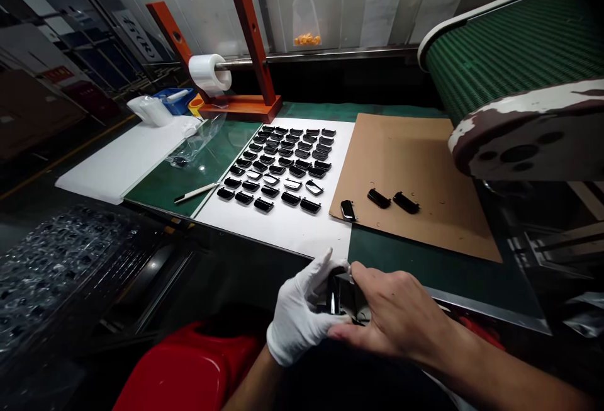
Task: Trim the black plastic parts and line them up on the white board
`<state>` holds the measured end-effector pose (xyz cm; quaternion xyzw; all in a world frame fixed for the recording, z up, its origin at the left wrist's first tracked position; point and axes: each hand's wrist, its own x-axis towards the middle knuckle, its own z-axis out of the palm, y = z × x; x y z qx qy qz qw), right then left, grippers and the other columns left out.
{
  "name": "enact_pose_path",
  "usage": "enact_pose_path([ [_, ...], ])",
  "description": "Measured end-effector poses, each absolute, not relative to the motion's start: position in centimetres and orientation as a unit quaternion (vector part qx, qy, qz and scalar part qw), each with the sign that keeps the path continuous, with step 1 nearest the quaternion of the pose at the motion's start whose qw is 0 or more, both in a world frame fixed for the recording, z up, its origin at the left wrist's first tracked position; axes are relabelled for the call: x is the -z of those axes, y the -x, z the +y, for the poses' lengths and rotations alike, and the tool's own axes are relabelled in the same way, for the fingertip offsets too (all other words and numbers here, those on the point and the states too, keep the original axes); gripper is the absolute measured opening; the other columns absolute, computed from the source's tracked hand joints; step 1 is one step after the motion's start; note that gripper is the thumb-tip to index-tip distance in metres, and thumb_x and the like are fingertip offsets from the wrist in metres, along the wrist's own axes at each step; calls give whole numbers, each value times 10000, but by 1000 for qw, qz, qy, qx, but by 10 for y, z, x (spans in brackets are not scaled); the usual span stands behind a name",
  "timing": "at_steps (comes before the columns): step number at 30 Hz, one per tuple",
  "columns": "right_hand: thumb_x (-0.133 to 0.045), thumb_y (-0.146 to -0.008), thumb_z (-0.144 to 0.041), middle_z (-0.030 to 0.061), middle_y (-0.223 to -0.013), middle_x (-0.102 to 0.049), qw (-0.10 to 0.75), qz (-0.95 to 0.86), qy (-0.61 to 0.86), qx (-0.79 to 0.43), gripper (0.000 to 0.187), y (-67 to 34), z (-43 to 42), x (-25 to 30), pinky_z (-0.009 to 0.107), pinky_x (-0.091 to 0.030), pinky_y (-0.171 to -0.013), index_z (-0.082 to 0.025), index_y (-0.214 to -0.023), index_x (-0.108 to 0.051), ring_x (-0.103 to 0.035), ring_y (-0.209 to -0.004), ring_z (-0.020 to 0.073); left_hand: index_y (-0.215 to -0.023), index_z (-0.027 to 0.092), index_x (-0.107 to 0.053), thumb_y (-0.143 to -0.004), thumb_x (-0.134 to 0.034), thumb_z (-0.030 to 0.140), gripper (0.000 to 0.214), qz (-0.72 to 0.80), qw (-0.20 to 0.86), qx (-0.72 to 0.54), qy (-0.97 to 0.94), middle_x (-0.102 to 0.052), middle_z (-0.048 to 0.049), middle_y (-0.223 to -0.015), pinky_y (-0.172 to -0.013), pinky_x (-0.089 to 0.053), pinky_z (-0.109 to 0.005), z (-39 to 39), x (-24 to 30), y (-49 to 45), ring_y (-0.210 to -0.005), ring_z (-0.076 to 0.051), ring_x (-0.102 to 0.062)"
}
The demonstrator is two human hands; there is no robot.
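Holding a glossy black moulded part (346,294) up between both hands: it is pinched by the white-gloved left hand (299,313) and clenched by the bare right hand (391,313), just inside the bench's front edge (472,302). Rows of smooth black parts (278,168) are laid on a white sheet (302,235) ahead; brown cardboard (425,228) is ahead-right, past a strip of green mat (425,266).

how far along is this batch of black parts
Looks partway, though the count can't be settled from here. Done, probably: three glossy black parts set apart on the brown cardboard sheet. In hand: one black part held between the white-gloved left hand and the bare right hand. Left, it seems: the many rows of black parts on the white board, a few showing silver faces.
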<state>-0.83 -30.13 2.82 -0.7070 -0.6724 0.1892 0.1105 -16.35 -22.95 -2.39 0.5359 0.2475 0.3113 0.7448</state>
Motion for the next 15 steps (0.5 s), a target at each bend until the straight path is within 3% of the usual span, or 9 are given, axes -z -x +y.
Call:
enact_pose_path([
  [15, -42, -757, -796, 95, -713, -661, 76, -690, 701, -161, 817, 13, -302, -22, 318, -186, -469, -160, -837, -550, -647, -585, 287, -1306, 208, -516, -622, -827, 174, 752, 246, 747, -317, -530, -647, -80, -1200, -958, -499, -270, -231, 24, 163, -1111, -240, -603],
])
